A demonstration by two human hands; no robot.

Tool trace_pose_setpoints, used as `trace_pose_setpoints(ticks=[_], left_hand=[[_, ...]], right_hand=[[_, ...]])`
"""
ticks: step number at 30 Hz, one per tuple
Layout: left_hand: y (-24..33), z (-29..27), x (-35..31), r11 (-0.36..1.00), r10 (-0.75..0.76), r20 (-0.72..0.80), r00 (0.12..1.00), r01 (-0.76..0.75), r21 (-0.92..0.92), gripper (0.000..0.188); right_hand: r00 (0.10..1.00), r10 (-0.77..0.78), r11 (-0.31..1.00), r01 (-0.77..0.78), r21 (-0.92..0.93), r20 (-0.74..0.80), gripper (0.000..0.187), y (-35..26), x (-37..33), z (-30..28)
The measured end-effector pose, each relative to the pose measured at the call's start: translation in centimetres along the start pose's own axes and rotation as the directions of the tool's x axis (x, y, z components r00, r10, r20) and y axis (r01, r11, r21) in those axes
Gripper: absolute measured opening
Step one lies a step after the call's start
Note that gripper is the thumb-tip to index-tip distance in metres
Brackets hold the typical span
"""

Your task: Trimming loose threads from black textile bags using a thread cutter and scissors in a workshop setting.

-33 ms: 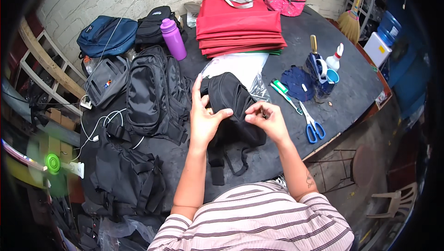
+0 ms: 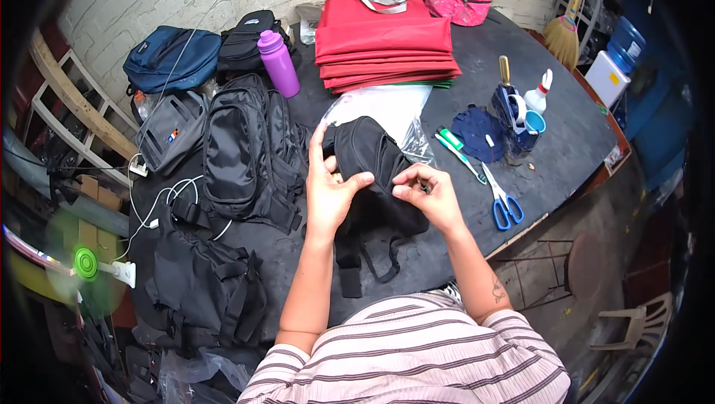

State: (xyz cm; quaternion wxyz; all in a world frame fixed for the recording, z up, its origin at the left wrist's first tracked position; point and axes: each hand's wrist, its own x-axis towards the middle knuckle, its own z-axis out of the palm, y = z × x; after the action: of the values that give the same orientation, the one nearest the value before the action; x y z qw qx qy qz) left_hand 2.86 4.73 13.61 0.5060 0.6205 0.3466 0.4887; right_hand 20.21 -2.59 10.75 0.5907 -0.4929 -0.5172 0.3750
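Observation:
A small black bag (image 2: 361, 154) with a curved zipped front is held up over the near middle of the table. My left hand (image 2: 333, 192) grips its left side, thumb pressed on the front and fingers partly hidden behind. At the bag's right edge, my right hand (image 2: 434, 194) pinches the fabric near a seam, thumb against index finger. Something small and dark shows within its curled fingers; I cannot make it out. Black straps (image 2: 380, 262) hang from the bag toward the table's front edge.
Black backpacks (image 2: 242, 154) and a purple bottle (image 2: 278, 65) stand left. Folded red fabric bags (image 2: 387, 50) are stacked behind. Blue scissors (image 2: 505, 207), a toothbrush (image 2: 458, 152), a navy cloth (image 2: 477, 132) and a spray bottle (image 2: 538, 97) lie or stand right. A fan (image 2: 86, 263) spins at far left.
My right hand's pinching fingers have shifted very slightly left along the bag's edge. The left hand keeps its grip.

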Motion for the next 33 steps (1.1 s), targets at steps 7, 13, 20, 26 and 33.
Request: trace_pose_setpoints(ticks=[7,13,20,26,33], left_hand=[[1.2,0.6,0.1,0.918,0.059,0.025,0.998,-0.044,-0.394,0.069],[4.3,0.8,0.5,0.998,0.055,-0.005,0.998,-0.055,-0.043,0.059],[2.9,1.4,1.6,1.0,0.005,0.014,1.0,-0.006,0.031,0.069],[2.5,2.2,2.0,0.999,0.038,-0.001,0.999,-0.038,0.019,0.071],[2.3,2.6,2.0,0.999,0.026,0.0,1.0,-0.026,0.026,0.074]], right_hand=[[0.923,-0.373,0.775,0.258,-0.577,-0.088,0.049,-2.9,1.1,0.6],[0.858,-0.506,0.608,0.282,-0.742,-0.089,0.028,-5.9,2.0,0.6],[0.818,-0.573,0.411,0.244,-0.878,-0.041,0.026,-6.1,2.3,1.2],[0.766,-0.643,0.296,0.237,-0.925,-0.009,0.025,-6.6,2.9,1.2],[0.746,-0.663,0.188,0.234,-0.954,0.052,0.022,-7.2,3.6,1.3]])
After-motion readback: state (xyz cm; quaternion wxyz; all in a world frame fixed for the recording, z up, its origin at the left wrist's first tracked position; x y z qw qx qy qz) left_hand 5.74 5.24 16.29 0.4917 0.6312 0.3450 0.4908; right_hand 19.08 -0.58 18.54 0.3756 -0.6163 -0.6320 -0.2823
